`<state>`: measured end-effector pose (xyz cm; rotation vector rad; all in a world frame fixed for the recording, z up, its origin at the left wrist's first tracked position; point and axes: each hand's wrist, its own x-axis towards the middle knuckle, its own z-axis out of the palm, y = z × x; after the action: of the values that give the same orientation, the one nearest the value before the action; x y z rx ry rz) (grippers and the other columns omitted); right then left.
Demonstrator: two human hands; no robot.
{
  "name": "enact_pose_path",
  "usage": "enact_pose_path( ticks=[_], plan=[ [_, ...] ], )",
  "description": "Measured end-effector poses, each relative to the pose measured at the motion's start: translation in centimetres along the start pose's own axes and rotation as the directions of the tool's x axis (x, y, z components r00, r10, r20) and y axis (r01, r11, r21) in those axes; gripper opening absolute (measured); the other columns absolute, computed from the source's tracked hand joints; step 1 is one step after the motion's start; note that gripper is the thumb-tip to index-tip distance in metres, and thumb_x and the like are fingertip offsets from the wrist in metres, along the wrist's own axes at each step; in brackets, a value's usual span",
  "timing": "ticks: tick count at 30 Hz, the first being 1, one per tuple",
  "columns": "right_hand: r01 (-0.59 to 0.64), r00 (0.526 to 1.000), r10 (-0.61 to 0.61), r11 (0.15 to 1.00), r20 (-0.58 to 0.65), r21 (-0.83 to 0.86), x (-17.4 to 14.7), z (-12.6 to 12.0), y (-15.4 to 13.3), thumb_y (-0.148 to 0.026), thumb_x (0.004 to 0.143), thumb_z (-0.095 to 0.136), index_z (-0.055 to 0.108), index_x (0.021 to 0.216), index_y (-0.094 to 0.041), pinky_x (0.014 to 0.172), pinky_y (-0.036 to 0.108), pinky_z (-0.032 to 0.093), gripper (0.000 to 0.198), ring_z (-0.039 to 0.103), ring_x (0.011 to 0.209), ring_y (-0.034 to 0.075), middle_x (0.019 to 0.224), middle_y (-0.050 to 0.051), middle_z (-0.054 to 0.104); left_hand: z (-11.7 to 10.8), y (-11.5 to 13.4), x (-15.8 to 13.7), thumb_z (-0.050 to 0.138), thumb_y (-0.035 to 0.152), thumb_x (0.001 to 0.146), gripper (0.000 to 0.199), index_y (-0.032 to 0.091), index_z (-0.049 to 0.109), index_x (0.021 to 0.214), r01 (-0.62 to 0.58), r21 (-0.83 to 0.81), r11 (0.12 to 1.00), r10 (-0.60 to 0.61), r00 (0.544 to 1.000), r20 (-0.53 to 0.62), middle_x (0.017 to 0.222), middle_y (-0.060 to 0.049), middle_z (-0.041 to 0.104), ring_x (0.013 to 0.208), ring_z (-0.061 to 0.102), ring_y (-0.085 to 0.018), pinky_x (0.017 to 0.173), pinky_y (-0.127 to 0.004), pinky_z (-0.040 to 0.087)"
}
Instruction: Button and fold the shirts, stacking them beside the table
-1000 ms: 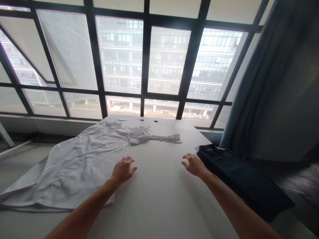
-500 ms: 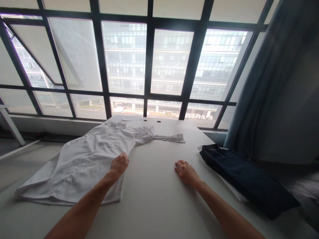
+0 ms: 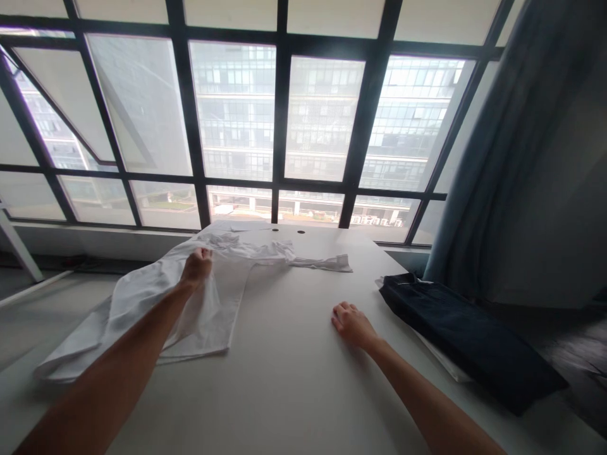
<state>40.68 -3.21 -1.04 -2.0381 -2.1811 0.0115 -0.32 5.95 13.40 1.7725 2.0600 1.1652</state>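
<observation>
**White shirt edge raised in the left hand; right hand resting**

Head view, dial centred between the two hands. White shirt [image 3: 220, 309] lies along the 8-to-11 side of the table [image 3: 284, 354], sleeve [image 3: 325, 262] stretched out towards 2.

Change over the last half second: the left hand [image 3: 196, 265] has gone from the shirt's near-side edge up and across towards 10 o'clock, taking cloth with it. The front that lay spread is now pulled into a hanging fold, and the lower hem has shifted towards 11. For the work in hand, I judge this to be a lift of one side only; the sleeve appears undisturbed.

Pose: left fist gripping shirt cloth, knuckles up, forearm reaching in from 8 across the shirt. Exact finger placement hidden. Right hand [image 3: 353, 325], at between 3 and 4, has stayed put: palm down on the table, fingers slightly bent, no object seen in it, forearm entering from 4.

Farther out past the right hand, towards 3: dark folded cloth [image 3: 469, 335], with a white layer [image 3: 443, 357] showing under its near edge.
</observation>
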Motion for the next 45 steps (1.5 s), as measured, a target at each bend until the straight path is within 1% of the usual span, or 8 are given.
enact_pose_path(
  ticks=[4, 7, 10, 14, 27, 33, 39, 45],
  plan=[
    [-0.003, 1.000, 0.003, 1.000, -0.009, 0.008, 0.2, 0.2, 0.0, -0.030, 0.094, 0.048, 0.067, 0.111, -0.014, 0.089, 0.034, 0.041, 0.030, 0.057, 0.108, 0.027, 0.117, 0.014, 0.063, -4.1, 5.8, -2.2, 0.033, 0.033, 0.099, 0.028, 0.016, 0.055, 0.106, -0.258, -0.080, 0.963, 0.226, 0.931, -0.288, 0.090, -0.006, 0.061, 0.083, 0.056, -0.019, 0.073, -0.030, 0.042],
    [-0.019, 0.999, 0.020, 1.000, -0.032, 0.020, 0.6, 0.5, -0.1, -0.029, 0.093, 0.049, 0.068, 0.112, -0.013, 0.091, 0.034, 0.041, 0.030, 0.057, 0.110, 0.027, 0.118, 0.015, 0.064, -4.5, 8.9, -6.0, 0.040, 0.043, 0.095, 0.031, 0.018, 0.060, 0.096, -0.442, -0.248, 0.862, 0.495, 0.839, 0.225, 0.072, -0.001, 0.056, 0.062, 0.049, -0.016, 0.058, -0.027, 0.039],
    [-0.012, 0.999, 0.015, 0.997, -0.042, 0.073, 1.3, 0.9, -1.1, -0.026, 0.092, 0.051, 0.066, 0.119, -0.013, 0.096, 0.035, 0.041, 0.034, 0.056, 0.114, 0.027, 0.124, 0.015, 0.063, -3.1, 9.4, -9.4, 0.049, 0.038, 0.088, 0.027, 0.017, 0.066, 0.091, -0.447, -0.246, 0.860, 0.458, 0.462, 0.760, 0.075, -0.002, 0.060, 0.066, 0.052, -0.016, 0.061, -0.026, 0.039],
    [0.108, 0.994, -0.105, 0.982, -0.023, 0.158, 4.1, 1.5, -4.7, -0.025, 0.089, 0.055, 0.064, 0.127, -0.015, 0.102, 0.033, 0.040, 0.041, 0.055, 0.120, 0.025, 0.131, 0.013, 0.061, -2.9, 7.8, -11.6, 0.048, 0.037, 0.089, 0.028, 0.019, 0.068, 0.095, -0.460, -0.244, 0.854, 0.400, 0.279, 0.873, 0.082, -0.001, 0.062, 0.076, 0.053, -0.016, 0.069, -0.025, 0.040],
    [0.293, 0.955, -0.287, 0.948, -0.070, 0.122, 16.0, 4.5, -19.8, -0.017, 0.092, 0.049, 0.071, 0.114, -0.021, 0.098, 0.032, 0.042, 0.031, 0.059, 0.115, 0.024, 0.121, 0.010, 0.069, -7.0, 2.9, -13.1, 0.050, 0.034, 0.088, 0.021, 0.018, 0.064, 0.089, -0.281, -0.254, 0.926, 0.339, 0.317, 0.886, 0.075, 0.003, 0.054, 0.071, 0.045, -0.013, 0.065, -0.021, 0.037],
    [0.065, 0.994, -0.067, 0.998, -0.090, -0.019, 14.9, 2.4, -10.9, -0.010, 0.091, 0.046, 0.075, 0.102, -0.012, 0.094, 0.035, 0.045, 0.032, 0.065, 0.103, 0.026, 0.108, 0.017, 0.072, -6.2, 2.0, -13.0, 0.052, 0.045, 0.089, 0.029, 0.016, 0.060, 0.086, -0.176, -0.371, 0.912, 0.411, 0.376, 0.830, 0.070, 0.004, 0.047, 0.066, 0.040, -0.011, 0.059, -0.021, 0.034],
    [-0.420, 0.896, 0.392, 0.901, -0.208, -0.110, 11.2, -3.5, 2.7, -0.007, 0.091, 0.039, 0.073, 0.104, -0.001, 0.088, 0.048, 0.046, 0.036, 0.065, 0.103, 0.036, 0.105, 0.031, 0.067, 0.2, 2.4, -14.7, 0.052, 0.046, 0.088, 0.037, 0.017, 0.059, 0.110, -0.136, -0.490, 0.861, 0.454, 0.639, 0.621, 0.085, -0.002, 0.062, 0.070, 0.053, -0.014, 0.064, -0.024, 0.043],
    [-0.421, 0.893, 0.393, 0.902, -0.217, -0.099, 9.6, -5.1, 1.8, -0.015, 0.089, 0.049, 0.065, 0.121, -0.002, 0.096, 0.045, 0.041, 0.038, 0.056, 0.117, 0.036, 0.122, 0.029, 0.061, 5.3, 1.8, -15.0, 0.053, 0.035, 0.087, 0.037, 0.019, 0.058, 0.119, -0.245, -0.463, 0.852, 0.505, 0.621, 0.599, 0.097, -0.006, 0.071, 0.088, 0.065, -0.019, 0.081, -0.031, 0.051]
  ],
)
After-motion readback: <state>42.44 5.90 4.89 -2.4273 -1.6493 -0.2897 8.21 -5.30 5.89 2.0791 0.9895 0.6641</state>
